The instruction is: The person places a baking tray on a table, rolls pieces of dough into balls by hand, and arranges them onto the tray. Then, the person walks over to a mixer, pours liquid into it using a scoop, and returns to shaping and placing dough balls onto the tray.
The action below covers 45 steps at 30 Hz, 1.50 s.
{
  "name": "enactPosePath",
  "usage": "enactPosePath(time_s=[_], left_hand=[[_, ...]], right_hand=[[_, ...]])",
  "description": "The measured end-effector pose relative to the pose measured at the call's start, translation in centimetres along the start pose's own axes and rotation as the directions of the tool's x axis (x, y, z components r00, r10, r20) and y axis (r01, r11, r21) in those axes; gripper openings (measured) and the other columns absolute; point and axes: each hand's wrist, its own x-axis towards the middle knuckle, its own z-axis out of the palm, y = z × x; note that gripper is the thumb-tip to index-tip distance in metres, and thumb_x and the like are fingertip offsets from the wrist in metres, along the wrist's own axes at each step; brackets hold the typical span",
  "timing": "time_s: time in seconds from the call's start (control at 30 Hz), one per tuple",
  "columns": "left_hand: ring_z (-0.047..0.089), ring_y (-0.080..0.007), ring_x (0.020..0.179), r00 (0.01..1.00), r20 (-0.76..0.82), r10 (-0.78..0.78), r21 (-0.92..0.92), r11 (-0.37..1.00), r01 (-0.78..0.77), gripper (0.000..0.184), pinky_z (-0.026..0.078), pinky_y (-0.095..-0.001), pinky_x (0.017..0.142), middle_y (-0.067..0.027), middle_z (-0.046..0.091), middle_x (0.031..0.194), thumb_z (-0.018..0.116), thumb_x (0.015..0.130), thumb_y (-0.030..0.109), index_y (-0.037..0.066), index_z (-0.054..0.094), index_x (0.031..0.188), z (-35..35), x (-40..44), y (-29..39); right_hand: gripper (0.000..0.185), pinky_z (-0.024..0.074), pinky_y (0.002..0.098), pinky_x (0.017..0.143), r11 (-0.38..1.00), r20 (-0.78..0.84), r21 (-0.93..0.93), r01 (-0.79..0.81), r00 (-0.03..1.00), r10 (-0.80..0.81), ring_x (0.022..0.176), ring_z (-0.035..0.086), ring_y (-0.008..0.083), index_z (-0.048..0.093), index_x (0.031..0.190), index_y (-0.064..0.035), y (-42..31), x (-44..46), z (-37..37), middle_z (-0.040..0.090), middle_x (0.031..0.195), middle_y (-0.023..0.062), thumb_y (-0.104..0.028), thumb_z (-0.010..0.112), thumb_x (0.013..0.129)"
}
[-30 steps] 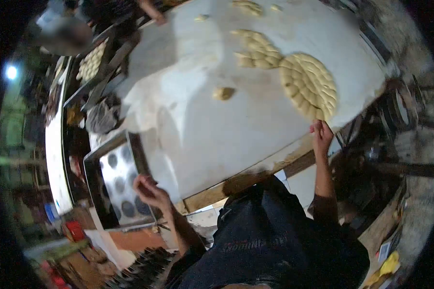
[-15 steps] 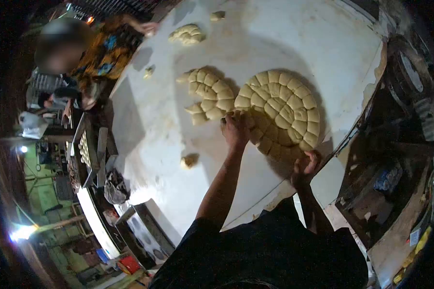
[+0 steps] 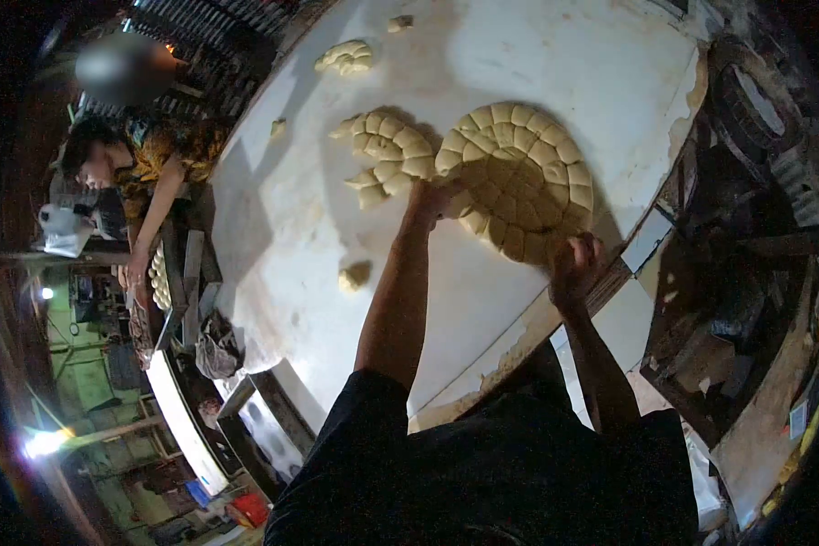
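The dough round (image 3: 517,164) lies on the table (image 3: 482,309), ahead of and between both hands, with no clear long axis. The left hand (image 3: 434,198) is at its left rim, the right hand (image 3: 575,266), fingers curled, at its near rim; I can't tell whether either grips.

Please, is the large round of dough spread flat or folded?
Spread flat: the dough round lies on the white tabletop, divided surface up, no fold visible.

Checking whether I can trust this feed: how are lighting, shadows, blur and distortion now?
All in the head view: fisheye bending with black corners; a lamp flares at lower left; shadow covers much of the large dough round, dimming detail near the right hand; a blurred patch hides detail at upper left.
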Motion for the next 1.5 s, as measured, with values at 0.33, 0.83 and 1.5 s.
enactPosePath(time_s=[0.33,0.83,1.5], left_hand=[[0.064,-0.0228,0.071,0.608,-0.706,0.362,0.03,0.874,-0.486,0.036,0.05,-0.0345,0.063,-0.0113,0.068,0.081,0.066,0.086,0.032,0.001,0.066,0.103,-1.7,-22.7,-18.8],[0.057,-0.0131,0.083,0.776,-0.619,0.121,-0.574,0.604,-0.553,0.026,0.048,-0.0257,0.07,-0.0065,0.058,0.097,0.062,0.09,0.016,0.005,0.048,0.108,-7.7,-37.4,-29.5],[0.05,-0.0334,0.094,0.569,-0.757,0.322,0.326,0.94,-0.098,0.034,0.041,-0.043,0.083,-0.0146,0.056,0.1,0.074,0.074,0.019,0.005,0.057,0.099,-7.9,-27.2,-23.1]], right_hand=[[0.023,0.04,0.0422,0.085,0.99,0.246,0.137,-0.032,0.969,-0.003,0.092,0.052,0.0336,0.056,0.094,-0.0021,-5.4,-5.8,-2.1,0.054,0.092,0.0167,-0.024,0.054,0.089],[0.059,0.0472,0.0307,0.068,0.648,0.696,0.604,-0.464,0.703,-0.145,0.079,0.053,0.0173,0.041,0.121,-0.0066,-23.0,-26.9,10.1,0.057,0.098,0.009,-0.024,0.076,0.078],[0.018,0.0482,0.0473,0.072,0.777,0.798,0.407,0.479,0.227,-0.558,0.086,0.055,0.0324,0.057,0.079,-0.0036,-17.3,-6.0,10.2,0.058,0.084,0.0144,-0.021,0.059,0.074]])
